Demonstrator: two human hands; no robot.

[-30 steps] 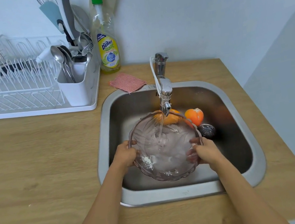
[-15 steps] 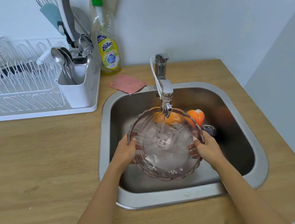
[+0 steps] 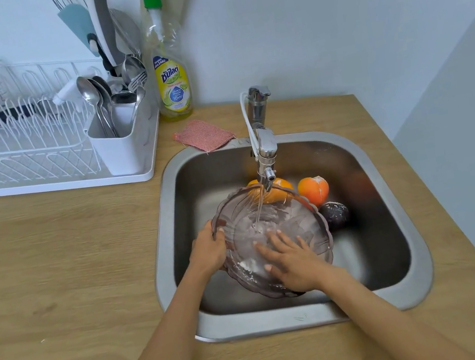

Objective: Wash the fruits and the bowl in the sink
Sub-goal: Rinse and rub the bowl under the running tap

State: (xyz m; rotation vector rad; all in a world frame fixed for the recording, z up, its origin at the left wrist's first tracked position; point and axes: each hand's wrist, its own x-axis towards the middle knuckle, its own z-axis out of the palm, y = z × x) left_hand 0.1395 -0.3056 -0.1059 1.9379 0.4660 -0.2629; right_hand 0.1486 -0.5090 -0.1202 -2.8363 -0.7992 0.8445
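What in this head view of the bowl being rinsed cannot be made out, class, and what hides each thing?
- Orange behind the glass bowl: the bowl's rim and the tap cover most of it.
- Left hand fingers: curled under the rim, out of sight.
- Dark fruit: too shadowed to identify.
- Sink drain: not visible; the bowl may cover it.
- Utensil tops in the white caddy: cut off by the top edge.

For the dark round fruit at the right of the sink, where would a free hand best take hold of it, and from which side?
Judging by the head view, grip the dark fruit across its widest middle, coming from above and the right. It is round with no stem or handle showing. The glass bowl crowds its left side and the orange fruit sits close behind, while the sink floor to its right is open.
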